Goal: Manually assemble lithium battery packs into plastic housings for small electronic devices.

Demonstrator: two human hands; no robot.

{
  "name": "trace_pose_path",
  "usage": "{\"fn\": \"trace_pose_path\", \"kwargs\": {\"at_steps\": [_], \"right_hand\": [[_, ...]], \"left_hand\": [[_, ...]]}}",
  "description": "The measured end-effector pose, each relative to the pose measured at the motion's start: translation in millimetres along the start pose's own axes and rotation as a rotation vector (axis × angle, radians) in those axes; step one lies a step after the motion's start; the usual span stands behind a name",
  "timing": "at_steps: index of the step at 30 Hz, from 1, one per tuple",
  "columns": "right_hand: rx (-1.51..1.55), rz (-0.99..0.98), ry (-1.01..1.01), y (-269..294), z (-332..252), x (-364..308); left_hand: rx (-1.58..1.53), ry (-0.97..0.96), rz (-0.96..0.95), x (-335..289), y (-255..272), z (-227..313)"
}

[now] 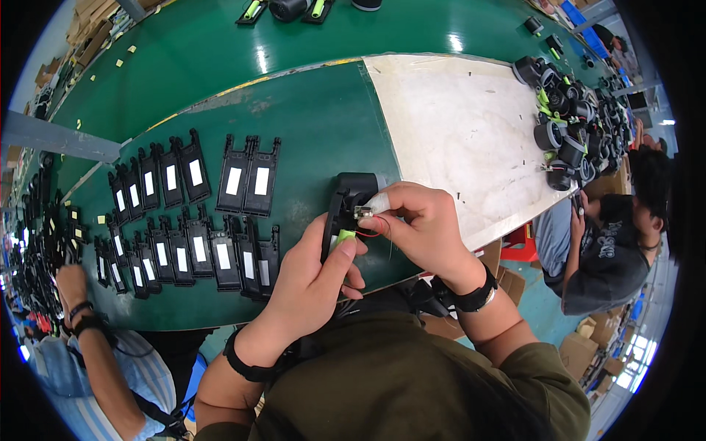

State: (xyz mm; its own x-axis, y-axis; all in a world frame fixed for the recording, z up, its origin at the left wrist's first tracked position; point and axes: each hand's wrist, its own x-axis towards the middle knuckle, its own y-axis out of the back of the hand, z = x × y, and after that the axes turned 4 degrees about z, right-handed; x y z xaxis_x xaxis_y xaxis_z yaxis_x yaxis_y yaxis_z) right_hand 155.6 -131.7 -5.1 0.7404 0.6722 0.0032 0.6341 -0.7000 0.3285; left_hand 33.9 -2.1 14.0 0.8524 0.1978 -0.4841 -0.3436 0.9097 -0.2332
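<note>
Near the front edge of the green table, my left hand [309, 275] is closed around a black plastic housing [334, 217]. The housing is tilted up, and a wide dark cylinder [358, 181] sits at its far end. A bright green piece [346, 236] shows by my left thumb. My right hand [423, 220] pinches a small silvery metal part [362, 212] against the housing's open side, and thin red and dark wires trail from it. White wrapping covers one of my right fingers. My fingers hide much of the housing's inside.
Rows of flat black panels [223, 256] with white labels lie to my left. A white sheet [456, 125] covers the table at right, with a heap of black cylindrical assemblies [566, 132] at its far side. Co-workers sit on both sides; one person's hand [71, 283] is at left.
</note>
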Motion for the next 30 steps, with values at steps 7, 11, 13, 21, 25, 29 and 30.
{"fn": "trace_pose_path", "kwargs": {"at_steps": [7, 11, 13, 21, 25, 29, 30], "right_hand": [[0.326, -0.024, -0.132, -1.8, 9.1, -1.1], [0.077, 0.010, 0.086, -0.3, 8.3, 0.2], [-0.201, 0.019, 0.286, -0.9, 4.7, 1.1], [-0.484, 0.068, 0.633, -6.6, -4.6, -3.2], [-0.479, 0.022, 0.637, -4.5, -6.6, -2.3], [-0.499, 0.089, 0.663, -7.5, -6.9, -4.2], [-0.497, 0.108, 0.687, -7.5, -7.6, -4.0]], "left_hand": [[-0.030, 0.010, -0.012, 1.8, -0.2, 1.6], [0.017, -0.023, 0.003, 2.2, -1.7, 1.1], [0.089, -0.072, 0.010, 2.8, -3.4, -0.6], [0.078, -0.082, 0.001, 5.1, -0.5, -4.5], [0.069, -0.090, -0.009, 5.4, 0.0, -3.6], [0.029, -0.109, -0.017, 3.9, -1.1, -4.5], [0.029, -0.109, -0.016, 3.8, -1.1, -4.9]]}}
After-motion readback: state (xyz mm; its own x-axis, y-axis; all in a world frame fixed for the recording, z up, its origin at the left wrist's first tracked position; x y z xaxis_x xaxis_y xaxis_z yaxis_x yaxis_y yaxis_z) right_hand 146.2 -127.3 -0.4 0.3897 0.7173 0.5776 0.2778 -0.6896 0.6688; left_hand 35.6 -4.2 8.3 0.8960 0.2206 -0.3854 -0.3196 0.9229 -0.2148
